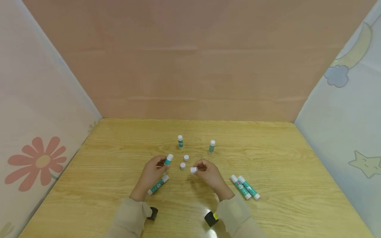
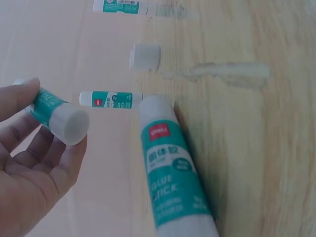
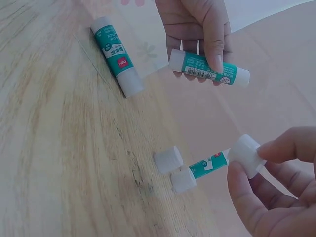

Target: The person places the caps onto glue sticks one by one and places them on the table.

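Observation:
In the head view my left hand (image 1: 153, 170) grips a green-and-white glue stick (image 1: 168, 159), raised over the table and tilted. The right wrist view shows the thumb laid along the label of this glue stick (image 3: 207, 68). My right hand (image 1: 209, 173) pinches a small white cap (image 3: 246, 156) between thumb and fingers. Between the hands two more white caps, one nearer (image 1: 183, 166) and one farther (image 1: 186, 158), stand on the table. Below my left hand another glue stick (image 1: 158, 184) lies on its side, its "GLUE STICK" label readable in the left wrist view.
Toward the back of the wooden table (image 1: 119, 142), two glue sticks stand upright, one left (image 1: 180, 141) and one right (image 1: 212, 146). A pair of glue sticks (image 1: 244, 187) lies side by side at the right. Papered walls enclose the back and both sides.

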Available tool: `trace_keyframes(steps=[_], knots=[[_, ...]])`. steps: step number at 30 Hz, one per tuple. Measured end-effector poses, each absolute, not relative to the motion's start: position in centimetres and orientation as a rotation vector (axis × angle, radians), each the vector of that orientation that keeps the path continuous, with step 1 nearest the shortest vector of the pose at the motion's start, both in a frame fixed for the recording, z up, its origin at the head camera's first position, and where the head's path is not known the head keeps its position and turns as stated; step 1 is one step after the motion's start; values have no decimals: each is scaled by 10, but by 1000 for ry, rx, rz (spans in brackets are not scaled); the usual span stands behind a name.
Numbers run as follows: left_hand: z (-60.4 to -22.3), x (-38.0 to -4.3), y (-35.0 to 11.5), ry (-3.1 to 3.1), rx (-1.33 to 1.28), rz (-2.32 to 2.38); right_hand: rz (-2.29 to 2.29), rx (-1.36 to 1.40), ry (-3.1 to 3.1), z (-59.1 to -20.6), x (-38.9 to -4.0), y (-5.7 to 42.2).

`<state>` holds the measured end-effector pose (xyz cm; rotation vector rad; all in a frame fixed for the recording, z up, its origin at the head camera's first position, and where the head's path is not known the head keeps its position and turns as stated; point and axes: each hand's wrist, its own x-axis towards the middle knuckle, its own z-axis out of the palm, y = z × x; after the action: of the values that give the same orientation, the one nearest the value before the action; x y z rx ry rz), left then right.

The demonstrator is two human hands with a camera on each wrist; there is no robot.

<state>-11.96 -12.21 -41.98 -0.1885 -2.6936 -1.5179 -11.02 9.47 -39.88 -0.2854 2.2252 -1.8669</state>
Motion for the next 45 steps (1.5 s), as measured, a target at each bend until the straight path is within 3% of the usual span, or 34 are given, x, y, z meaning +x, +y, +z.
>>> trace_keyframes(steps=[11, 45], knots=[[-422, -116, -119, -2693, -280, -1504, -1937, -268, 2164, -415, -117, 99], [-411, -104, -106, -2667, -494, -1410, -2057, -318, 2169, -392, -109, 95]])
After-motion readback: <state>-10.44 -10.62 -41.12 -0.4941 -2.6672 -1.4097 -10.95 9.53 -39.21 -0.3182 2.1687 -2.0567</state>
